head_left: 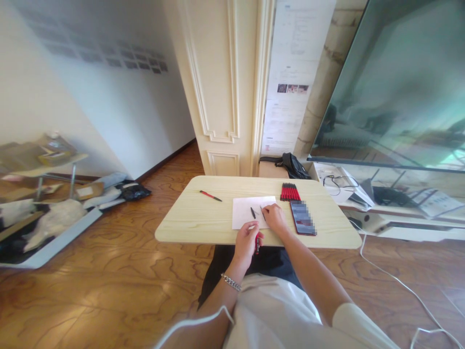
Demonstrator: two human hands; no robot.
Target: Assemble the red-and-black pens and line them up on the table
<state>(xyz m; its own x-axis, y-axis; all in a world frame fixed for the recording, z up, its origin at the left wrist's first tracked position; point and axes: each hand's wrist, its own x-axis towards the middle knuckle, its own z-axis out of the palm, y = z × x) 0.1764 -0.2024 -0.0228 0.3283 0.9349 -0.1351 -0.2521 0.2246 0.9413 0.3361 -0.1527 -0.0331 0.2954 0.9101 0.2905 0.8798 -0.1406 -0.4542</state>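
Observation:
My left hand (247, 241) is closed around a red pen barrel (257, 245) at the table's near edge. On the white sheet of paper (240, 212), the fingers of my right hand (275, 216) are pinched together at a thin dark piece (262, 213), too small to identify for certain. Just left of those fingertips lies a short black pen part (253, 212), tapered in shape. Toward the left of the tabletop rests a whole red and black pen (210, 196), apart from both hands.
Several red and black pens (289, 192) lie side by side behind a phone (303, 218) on the pale wooden table (196, 223). Beyond it are a black bag (292, 165) and a low cabinet (399, 228). A white cable (395, 278) trails over the floor at right.

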